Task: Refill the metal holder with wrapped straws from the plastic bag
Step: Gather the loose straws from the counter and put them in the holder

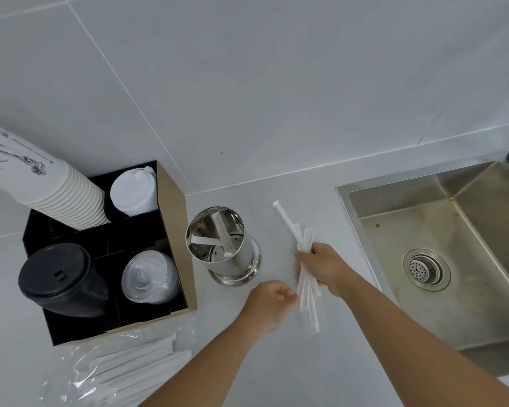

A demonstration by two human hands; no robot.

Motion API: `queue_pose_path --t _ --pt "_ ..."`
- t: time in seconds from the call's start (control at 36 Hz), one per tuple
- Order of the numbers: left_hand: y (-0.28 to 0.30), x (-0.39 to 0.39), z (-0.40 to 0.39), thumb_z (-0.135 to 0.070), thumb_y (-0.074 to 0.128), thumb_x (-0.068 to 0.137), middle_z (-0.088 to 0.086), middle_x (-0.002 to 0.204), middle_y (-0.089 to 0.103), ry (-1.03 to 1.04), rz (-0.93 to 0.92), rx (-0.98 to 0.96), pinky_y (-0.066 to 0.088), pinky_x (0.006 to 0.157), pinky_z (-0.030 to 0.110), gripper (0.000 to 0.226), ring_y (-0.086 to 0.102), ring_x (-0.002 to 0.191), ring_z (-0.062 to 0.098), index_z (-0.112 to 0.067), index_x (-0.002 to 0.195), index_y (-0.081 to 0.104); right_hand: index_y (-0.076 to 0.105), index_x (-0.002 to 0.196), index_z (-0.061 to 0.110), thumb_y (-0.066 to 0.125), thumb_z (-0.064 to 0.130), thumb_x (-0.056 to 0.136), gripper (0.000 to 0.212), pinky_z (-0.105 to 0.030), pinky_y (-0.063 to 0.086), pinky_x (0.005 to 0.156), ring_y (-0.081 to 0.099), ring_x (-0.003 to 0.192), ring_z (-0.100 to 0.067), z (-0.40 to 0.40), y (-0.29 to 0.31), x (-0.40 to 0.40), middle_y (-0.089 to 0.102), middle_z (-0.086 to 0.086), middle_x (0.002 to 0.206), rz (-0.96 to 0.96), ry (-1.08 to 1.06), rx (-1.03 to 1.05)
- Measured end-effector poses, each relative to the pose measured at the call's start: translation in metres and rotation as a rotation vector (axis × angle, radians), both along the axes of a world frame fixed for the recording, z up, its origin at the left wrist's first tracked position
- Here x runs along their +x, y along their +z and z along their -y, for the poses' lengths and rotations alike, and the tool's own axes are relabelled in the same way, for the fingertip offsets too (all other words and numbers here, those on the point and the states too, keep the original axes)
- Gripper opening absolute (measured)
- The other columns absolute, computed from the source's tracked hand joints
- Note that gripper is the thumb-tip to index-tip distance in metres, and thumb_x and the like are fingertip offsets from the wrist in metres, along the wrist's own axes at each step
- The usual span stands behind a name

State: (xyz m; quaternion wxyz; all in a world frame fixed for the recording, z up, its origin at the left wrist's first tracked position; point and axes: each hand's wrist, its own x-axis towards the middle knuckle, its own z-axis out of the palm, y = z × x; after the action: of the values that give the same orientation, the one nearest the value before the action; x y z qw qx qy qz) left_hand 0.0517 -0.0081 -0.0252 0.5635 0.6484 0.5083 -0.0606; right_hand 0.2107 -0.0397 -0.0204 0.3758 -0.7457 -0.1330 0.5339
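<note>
Right hand [325, 267] clenched around a bundle of wrapped straws [306, 277], held above the bench [276, 362] between the metal holder [222, 245] and the sink [441, 248]. Bundle roughly upright in the view, upper ends fanned out past the fingers, one straw reaching farther up and to the left than the rest, lower ends hanging below the palm. Left hand [269, 298] loosely curled, fingertips just beside the lower part of the bundle; cannot tell whether touching it or gripping anything.

Metal holder standing on the bench near its back edge, just right of the cardboard organiser [175, 230], perforated inside, nearly bare: only a few wrapped straws [218, 233] leaning across its interior. Plastic bag [109, 374] lying at the front left of the bench, just in front of the organiser, clear and crumpled, with many wrapped straws inside lying side by side.

Organiser divided into four black compartments: stack of printed paper cups [41, 186] tilted out of the back left one, white lids [134, 190] in the back right, black lids [61, 279] in the front left, clear lids [149, 277] in the front right.

Stainless sink set into the right part of the bench, drain strainer [425, 268] at its bottom. Grey tiled wall [247, 83] behind the bench.
</note>
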Motion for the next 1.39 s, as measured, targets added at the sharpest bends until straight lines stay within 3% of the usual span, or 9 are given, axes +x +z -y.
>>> queue_pose_path --t 0.22,0.58,0.81,0.92,1.03,1.11,1.22,1.31,1.39 --pt "0.019 0.009 -0.013 -0.037 0.054 0.071 -0.004 0.070 0.062 0.100 0.138 -0.019 0.047 0.059 0.023 0.017 0.057 0.064 0.012 -0.023 0.072 0.064 0.057 0.100 0.004 0.047 0.008 0.097 0.012 -0.037 0.054 0.061 0.057 0.057 -0.026 0.014 0.011 -0.004 0.058 -0.013 0.067 -0.045 -0.035 0.087" --pt "0.077 0.036 -0.025 -0.033 0.056 0.093 -0.001 0.104 0.066 0.205 0.368 0.154 0.055 0.079 0.039 0.028 0.070 0.072 0.010 -0.032 0.121 0.054 0.041 0.072 0.014 0.054 0.029 0.096 0.031 -0.019 0.030 0.044 0.031 0.045 -0.008 0.046 0.029 -0.019 0.035 0.002 0.058 0.273 0.079 0.251" --pt "0.103 0.023 -0.024 -0.023 0.070 0.085 -0.001 0.098 0.071 -0.008 0.425 -0.040 0.052 0.068 0.024 0.025 0.069 0.077 0.012 -0.020 0.110 0.067 0.030 0.054 0.016 0.072 0.020 0.085 0.052 -0.025 0.029 0.045 0.024 0.042 -0.014 0.057 0.036 -0.037 0.025 -0.002 0.050 0.162 0.043 0.347" --pt "0.103 0.011 -0.014 -0.023 0.074 0.075 0.001 0.096 0.074 -0.154 0.413 0.037 0.055 0.088 0.039 0.024 0.071 0.088 0.023 -0.023 0.099 0.073 0.075 0.087 0.011 0.070 0.011 0.087 0.006 -0.025 0.056 0.076 0.072 0.078 -0.020 0.058 0.042 -0.047 0.075 -0.007 0.083 0.121 0.040 0.479" --pt "0.105 0.002 -0.007 -0.021 0.076 0.072 0.004 0.089 0.075 -0.201 0.415 0.105 0.053 0.092 0.049 0.017 0.070 0.089 0.026 -0.020 0.088 0.073 0.075 0.101 0.008 0.064 0.000 0.089 0.018 -0.023 0.056 0.082 0.072 0.093 -0.018 0.063 0.042 -0.056 0.075 -0.013 0.097 0.096 0.060 0.543" --pt "0.107 -0.001 -0.004 -0.024 0.077 0.068 0.004 0.086 0.076 -0.234 0.408 0.142 0.053 0.090 0.048 0.021 0.071 0.087 0.023 -0.020 0.088 0.071 0.076 0.087 0.017 0.062 -0.003 0.087 0.024 -0.033 0.050 0.071 0.062 0.075 -0.025 0.064 0.042 -0.060 0.065 -0.024 0.080 0.091 0.083 0.552" --pt "0.109 -0.006 0.004 -0.027 0.076 0.072 0.000 0.084 0.075 -0.310 0.389 0.226 0.055 0.086 0.043 0.009 0.070 0.084 0.017 -0.029 0.079 0.071 0.070 0.068 0.029 0.061 -0.003 0.082 0.036 -0.029 0.041 0.067 0.054 0.068 -0.014 0.068 0.039 -0.068 0.060 0.005 0.065 0.110 0.148 0.530" --pt "0.110 -0.010 0.008 -0.029 0.075 0.073 -0.007 0.083 0.074 -0.357 0.367 0.273 0.056 0.085 0.043 0.006 0.069 0.085 0.013 -0.026 0.078 0.071 0.066 0.079 0.017 0.059 -0.010 0.089 0.029 -0.009 0.043 0.056 0.059 0.056 0.006 0.074 0.044 -0.073 0.065 0.018 0.060 0.153 0.170 0.523" --pt "0.111 -0.013 0.012 -0.030 0.074 0.073 -0.010 0.083 0.073 -0.375 0.355 0.303 0.056 0.085 0.040 0.005 0.069 0.085 0.008 -0.026 0.076 0.072 0.068 0.103 0.015 0.065 0.006 0.090 0.016 -0.004 0.046 0.063 0.063 0.071 0.010 0.082 0.046 -0.080 0.065 0.020 0.081 0.345 0.220 0.499"
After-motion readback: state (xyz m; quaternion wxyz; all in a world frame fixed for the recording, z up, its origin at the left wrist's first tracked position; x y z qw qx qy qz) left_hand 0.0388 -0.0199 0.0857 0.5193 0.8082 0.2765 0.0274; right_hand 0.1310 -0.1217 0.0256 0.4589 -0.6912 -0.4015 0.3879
